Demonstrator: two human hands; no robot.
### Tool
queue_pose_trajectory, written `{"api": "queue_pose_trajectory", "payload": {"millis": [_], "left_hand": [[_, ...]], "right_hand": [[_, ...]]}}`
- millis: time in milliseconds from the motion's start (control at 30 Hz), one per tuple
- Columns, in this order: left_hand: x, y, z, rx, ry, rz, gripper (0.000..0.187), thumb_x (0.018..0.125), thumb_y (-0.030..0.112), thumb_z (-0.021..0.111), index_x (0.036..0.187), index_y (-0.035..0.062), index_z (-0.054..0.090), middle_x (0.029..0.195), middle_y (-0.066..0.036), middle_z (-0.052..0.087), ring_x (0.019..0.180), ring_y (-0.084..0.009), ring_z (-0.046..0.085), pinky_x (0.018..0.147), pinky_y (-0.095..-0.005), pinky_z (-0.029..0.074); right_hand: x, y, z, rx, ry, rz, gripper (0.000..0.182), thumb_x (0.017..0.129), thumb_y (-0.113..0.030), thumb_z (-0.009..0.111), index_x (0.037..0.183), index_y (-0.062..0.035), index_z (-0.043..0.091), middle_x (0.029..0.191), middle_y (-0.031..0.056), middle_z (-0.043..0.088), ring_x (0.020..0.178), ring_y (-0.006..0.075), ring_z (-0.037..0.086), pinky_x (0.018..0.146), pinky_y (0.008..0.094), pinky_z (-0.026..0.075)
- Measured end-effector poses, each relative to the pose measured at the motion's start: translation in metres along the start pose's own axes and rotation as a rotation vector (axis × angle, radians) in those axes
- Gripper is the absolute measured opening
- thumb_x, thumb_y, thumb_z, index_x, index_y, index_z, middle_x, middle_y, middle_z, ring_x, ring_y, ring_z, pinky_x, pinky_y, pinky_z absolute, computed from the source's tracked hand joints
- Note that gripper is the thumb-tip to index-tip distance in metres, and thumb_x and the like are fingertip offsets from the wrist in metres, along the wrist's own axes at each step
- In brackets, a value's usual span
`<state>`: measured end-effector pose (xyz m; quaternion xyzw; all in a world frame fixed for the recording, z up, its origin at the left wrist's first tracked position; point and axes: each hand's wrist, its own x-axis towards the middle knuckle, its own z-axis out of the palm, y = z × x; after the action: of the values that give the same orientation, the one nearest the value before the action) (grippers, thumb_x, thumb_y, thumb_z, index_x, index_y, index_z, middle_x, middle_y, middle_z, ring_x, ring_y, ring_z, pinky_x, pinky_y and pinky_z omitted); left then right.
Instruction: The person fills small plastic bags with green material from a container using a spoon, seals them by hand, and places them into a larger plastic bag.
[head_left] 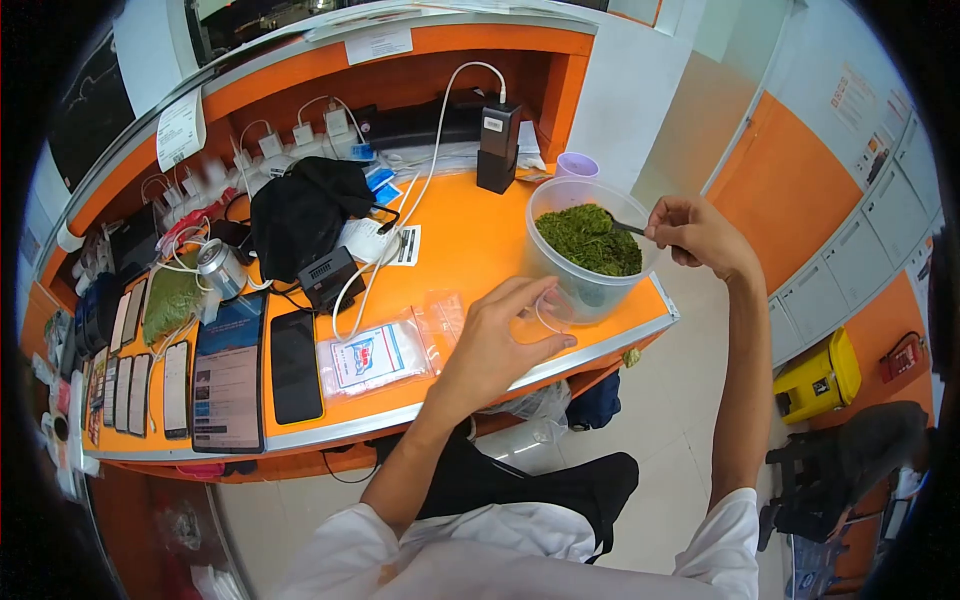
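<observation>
One clear tub (612,292) of green shreds (582,240) stands at the counter's (462,225) right end.
Left hand (505,335) spreads thumb and fingers by something clear (552,312), too faint to identify, grip uncertain; right hand (690,232) pinches a dark utensil (628,228), tip hidden.

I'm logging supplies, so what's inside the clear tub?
The clear tub holds loose green material; a dark utensil in the right hand extends into the tub. Anything buried underneath is covered.
</observation>
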<state>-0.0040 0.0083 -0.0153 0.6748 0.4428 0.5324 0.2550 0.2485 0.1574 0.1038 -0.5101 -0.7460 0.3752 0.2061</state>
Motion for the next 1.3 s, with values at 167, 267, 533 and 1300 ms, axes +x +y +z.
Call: {"api": "queue_pose_trajectory", "payload": {"millis": [167,267,533,1300], "left_hand": [[0.01,0.014,-0.018,0.058,0.028,0.039,0.07,0.076,0.009,0.09,0.139,-0.0038,0.063,0.116,-0.013,0.07,0.1,-0.0193,0.062,0.09,-0.0326,0.052],[0.017,0.021,-0.026,0.087,0.02,0.053,0.071,0.076,0.009,0.09,0.14,-0.0035,0.062,0.117,-0.013,0.069,0.1,-0.0195,0.062,0.091,-0.0324,0.052],[0.041,0.04,-0.041,0.228,-0.01,0.079,0.069,0.079,0.014,0.089,0.141,-0.0006,0.063,0.118,-0.013,0.072,0.102,-0.0217,0.066,0.092,-0.0333,0.053],[0.131,0.026,-0.042,0.589,-0.344,0.129,0.071,0.079,0.024,0.084,0.142,0.0017,0.062,0.138,-0.02,0.063,0.128,-0.0375,0.058,0.109,-0.0444,0.047]], "right_hand": [[-0.002,0.018,-0.011,0.072,-0.02,0.044,0.009,0.089,-0.008,0.074,0.087,-0.0047,0.066,0.07,-0.0012,0.058,0.053,0.0049,0.048,0.046,0.0215,0.033],[-0.004,0.022,-0.015,0.143,-0.031,0.02,0.009,0.09,-0.008,0.073,0.085,-0.0053,0.065,0.07,-0.0018,0.058,0.054,0.0049,0.048,0.046,0.0216,0.033],[-0.002,0.035,-0.024,0.194,-0.08,0.05,0.011,0.095,-0.011,0.074,0.088,-0.0058,0.066,0.068,-0.0015,0.06,0.054,0.0048,0.051,0.045,0.0217,0.035],[-0.009,0.024,-0.034,0.162,-0.076,-0.138,0.009,0.093,-0.009,0.075,0.087,-0.004,0.071,0.068,0.0006,0.064,0.051,0.0055,0.053,0.043,0.0216,0.036]]}}
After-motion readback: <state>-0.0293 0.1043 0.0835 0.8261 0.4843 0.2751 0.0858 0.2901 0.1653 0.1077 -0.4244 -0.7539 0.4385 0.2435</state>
